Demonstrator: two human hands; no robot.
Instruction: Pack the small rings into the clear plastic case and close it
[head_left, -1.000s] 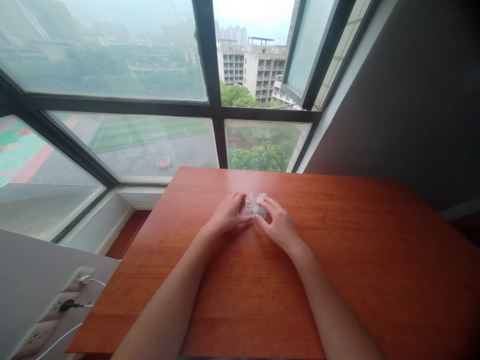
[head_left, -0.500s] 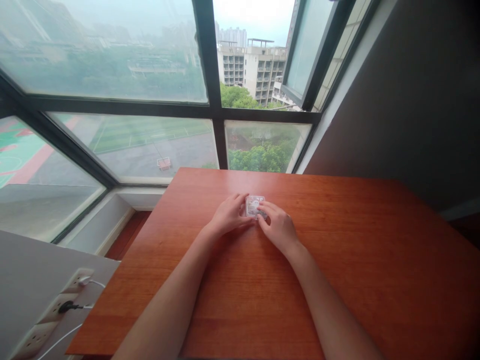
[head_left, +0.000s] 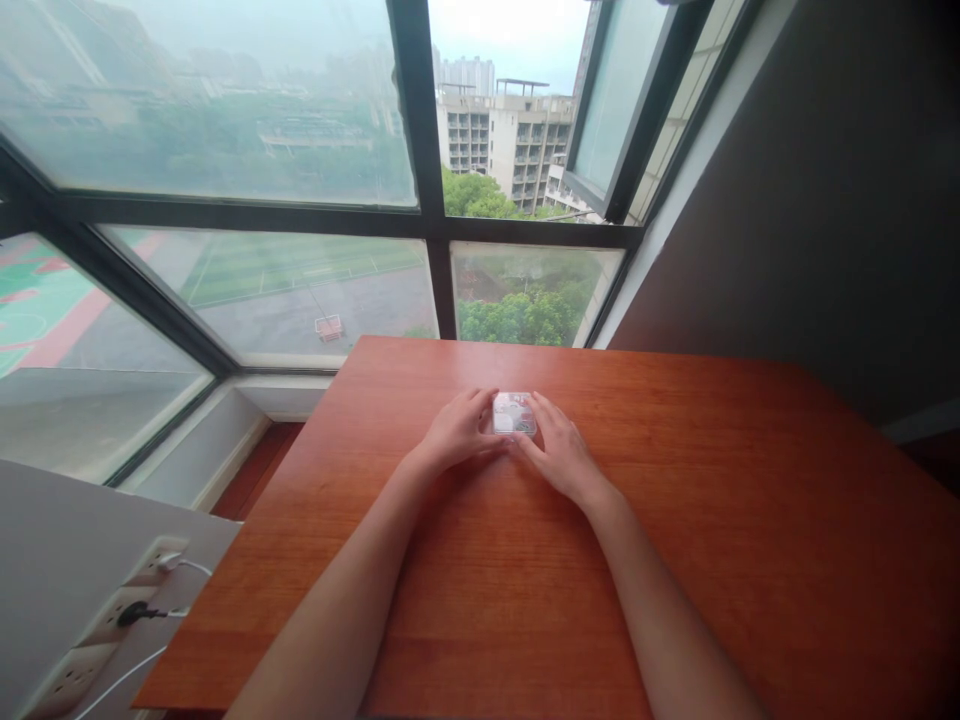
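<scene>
A small square clear plastic box (head_left: 514,414) lies on the wooden table (head_left: 480,580), near its far edge. Its top catches the light, and pale and reddish shapes show through it; I cannot make out what they are. Around the left side curls my left hand (head_left: 460,428), with fingers at the far corner and thumb at the near edge. On the right side, my right hand (head_left: 559,446) grips the box in the same way, thumb along the near edge. The two thumbs almost meet in front.
Dark-framed windows (head_left: 433,215) rise behind the table, one pane tilted open at the upper right. Wall sockets (head_left: 120,612) with plugs and white cables are at the lower left, beside the table's left edge. A dark wall (head_left: 810,200) stands on the right.
My right hand's fingers have moved off the top of the box to its right side. The top now looks brighter and smoother. My left hand has stayed put.
</scene>
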